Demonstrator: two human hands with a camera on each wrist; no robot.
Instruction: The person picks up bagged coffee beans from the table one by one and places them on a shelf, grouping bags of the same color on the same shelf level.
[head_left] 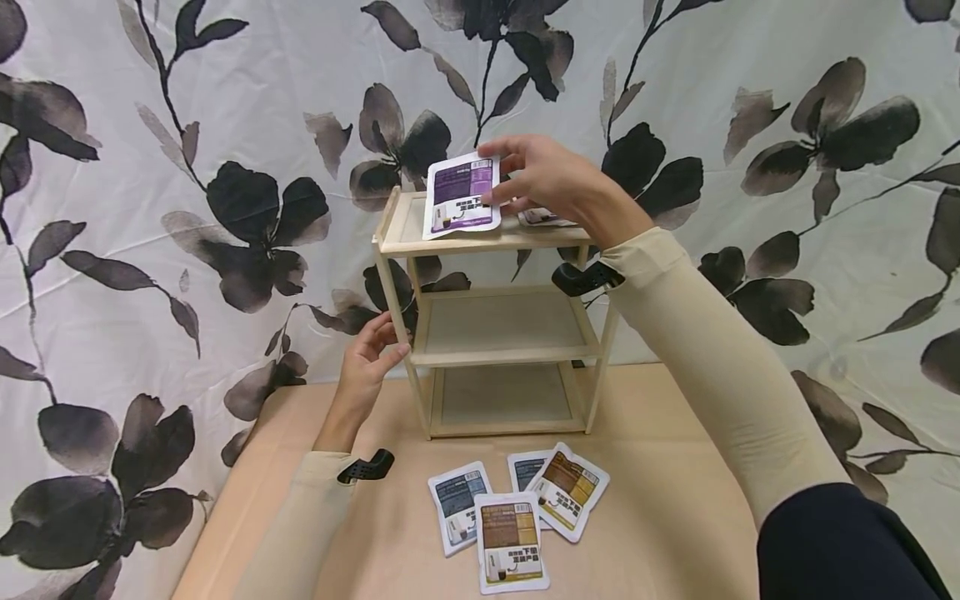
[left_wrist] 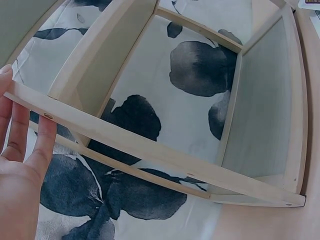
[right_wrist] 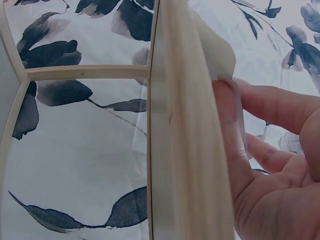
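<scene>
Right hand (head_left: 543, 179) holds purple packet (head_left: 461, 196) upright.

Wooden shelf rack (head_left: 495, 333): middle and bottom shelves open at the front, top shelf partly taken by the purple packet (head_left: 460, 197) and a second packet (head_left: 543, 218) behind the right hand (head_left: 543, 179); four packets (head_left: 517, 512) crowd the surface (head_left: 675, 517) in front.
</scene>
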